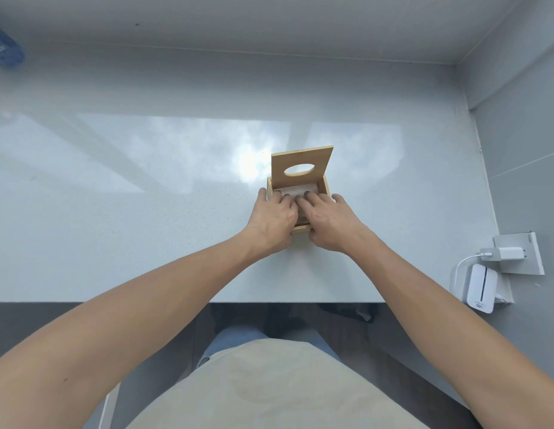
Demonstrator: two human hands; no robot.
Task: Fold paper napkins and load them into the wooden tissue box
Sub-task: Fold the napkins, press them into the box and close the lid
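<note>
A small wooden tissue box (325, 188) stands on the white counter, right of centre. Its lid (302, 159), with an oval slot, is tipped up at the far side. White folded napkins (297, 191) lie inside the box. My left hand (274, 219) and my right hand (328, 221) reach in side by side from the near edge, fingers spread flat on top of the napkins. Each thumb rests outside a side wall of the box. The near part of the box is hidden under my hands.
The glossy white counter (145, 212) ends at a front edge near my body. A wall closes the right side, with a socket plate and white charger (507, 253) and a white device (481, 287) below it. A blue object (6, 48) lies at the far left.
</note>
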